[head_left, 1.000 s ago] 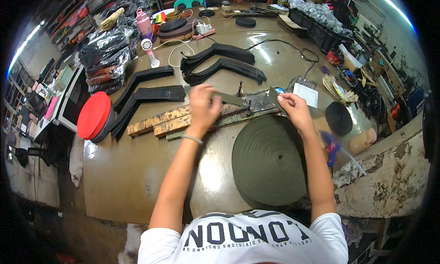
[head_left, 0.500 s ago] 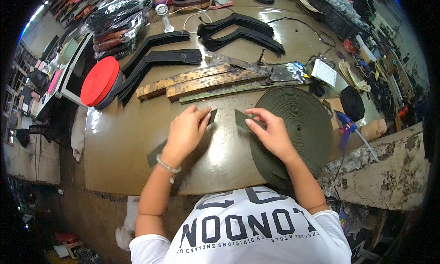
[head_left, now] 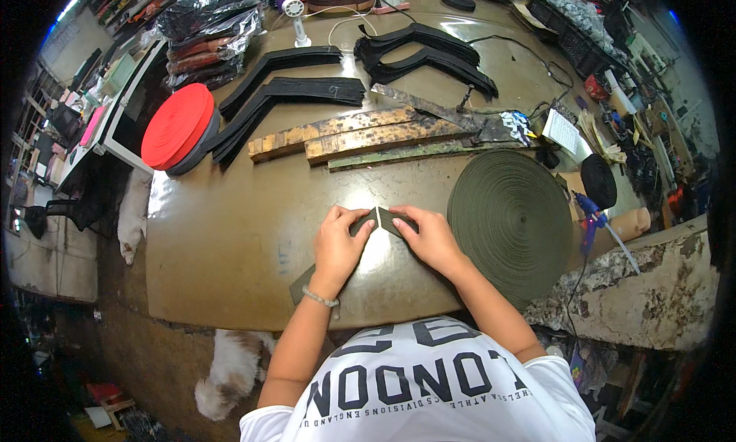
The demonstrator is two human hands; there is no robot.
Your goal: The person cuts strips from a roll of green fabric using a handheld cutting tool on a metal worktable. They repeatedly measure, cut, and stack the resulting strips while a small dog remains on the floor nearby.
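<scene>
Over the front part of the brown table, my left hand [head_left: 335,241] pinches the cut end of a dark green webbing strap [head_left: 365,220]. That strap's tail [head_left: 302,285] shows beyond my wrist, under the forearm. My right hand [head_left: 431,239] pinches another dark green webbing end [head_left: 389,223] between thumb and fingers. Only a narrow gap parts the two slanted ends. Close to the right of my right hand lies a large coiled roll of the same green webbing [head_left: 506,220]. Whether the right-hand end runs to this roll is hidden by my hand.
Wooden bars [head_left: 368,139] lie across the table beyond my hands. Behind them are bent stacks of black strips [head_left: 295,91], with a red webbing roll [head_left: 176,126] at left. A blue glue gun [head_left: 590,210] is at right. A white-and-brown dog [head_left: 230,369] is on the floor.
Both hands have come closer together and nearer to me, bringing the two webbing ends almost edge to edge. The view has shifted, so the table's things appear farther right.
</scene>
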